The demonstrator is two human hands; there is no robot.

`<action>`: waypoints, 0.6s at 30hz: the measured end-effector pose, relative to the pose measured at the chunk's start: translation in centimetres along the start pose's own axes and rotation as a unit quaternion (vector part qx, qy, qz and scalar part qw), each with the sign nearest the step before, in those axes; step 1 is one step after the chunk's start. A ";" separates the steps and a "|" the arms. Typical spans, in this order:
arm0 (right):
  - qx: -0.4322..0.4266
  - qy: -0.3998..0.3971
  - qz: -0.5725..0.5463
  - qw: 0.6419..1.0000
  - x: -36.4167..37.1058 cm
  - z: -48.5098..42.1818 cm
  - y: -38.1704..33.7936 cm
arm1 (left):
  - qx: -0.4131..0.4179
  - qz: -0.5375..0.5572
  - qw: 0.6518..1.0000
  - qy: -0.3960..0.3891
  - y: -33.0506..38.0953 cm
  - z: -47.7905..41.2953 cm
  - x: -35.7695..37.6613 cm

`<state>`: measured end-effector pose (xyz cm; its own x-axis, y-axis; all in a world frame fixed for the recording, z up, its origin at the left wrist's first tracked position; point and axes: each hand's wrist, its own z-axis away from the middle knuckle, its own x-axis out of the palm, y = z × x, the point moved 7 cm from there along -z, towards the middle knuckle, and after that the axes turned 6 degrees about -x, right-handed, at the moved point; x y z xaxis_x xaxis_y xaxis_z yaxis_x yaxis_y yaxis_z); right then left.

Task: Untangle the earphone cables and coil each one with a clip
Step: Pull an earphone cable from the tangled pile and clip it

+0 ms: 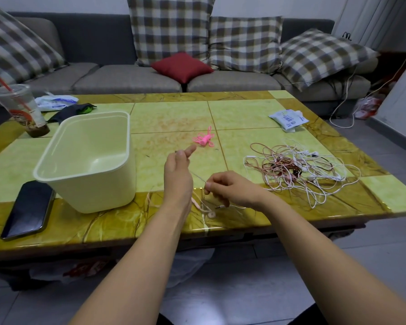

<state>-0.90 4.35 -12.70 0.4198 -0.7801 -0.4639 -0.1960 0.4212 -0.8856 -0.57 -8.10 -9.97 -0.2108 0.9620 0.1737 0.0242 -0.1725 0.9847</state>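
Table (174,118) — cable (198,177) between pinching hands (177,171) (223,186)

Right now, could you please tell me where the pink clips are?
In the head view, the pink clips lie mid-table, just beyond the left hand, between the cream bin and the tangled earphone cables.

Open passage over bare centre of green-and-amber tiled table (169,118), up to small bunch of pink clips (204,138). Blocked left by tall cream plastic bin (85,160), black phone (28,207) just beside it. Blocked right by loose heap of white and pink earphone cables (300,170). Near edge crossed by thin cable (198,178) pinched between left hand (177,170) and right hand (227,186).
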 end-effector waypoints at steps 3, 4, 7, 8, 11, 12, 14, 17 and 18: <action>-0.014 0.029 -0.014 0.999 -1.0 0.3 -1.5 | 0.089 -0.328 0.940 -0.004 -0.5 -0.1 0.2; -0.025 0.069 -0.018 0.997 -1.8 0.3 -1.9 | 0.101 -0.404 0.909 -0.023 -1.0 -0.2 0.6; -0.040 0.220 -0.113 0.968 -5.0 0.5 -1.7 | 0.029 -0.373 0.921 -0.105 -2.6 0.0 1.4; -0.036 0.252 -0.148 0.955 -5.7 0.6 -1.2 | -0.020 -0.297 0.944 -0.143 -2.9 0.3 1.7; -0.016 0.265 -0.145 0.953 -5.5 0.6 0.1 | -0.124 0.008 0.971 -0.206 -2.1 0.9 2.8; -0.015 0.251 -0.107 0.962 -5.0 0.5 0.2 | -0.137 0.110 0.964 -0.199 -1.3 0.9 2.9; -0.023 0.194 -0.026 0.980 -3.6 0.2 0.0 | -0.150 0.279 0.935 -0.158 -0.3 0.5 2.5; -0.004 0.049 0.005 0.999 -1.1 0.1 -0.4 | -0.107 0.291 0.947 -0.079 -0.4 -0.3 1.2; 0.004 0.004 0.018 1.000 -0.4 0.3 -0.6 | -0.067 0.175 0.981 -0.041 -0.6 -0.6 0.5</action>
<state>-0.70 4.54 -12.00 0.4057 -0.7674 -0.4965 -0.2040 0.4535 -0.8676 -1.26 -7.64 -10.48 -0.1330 0.8512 0.5077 -0.0494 -0.5173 0.8544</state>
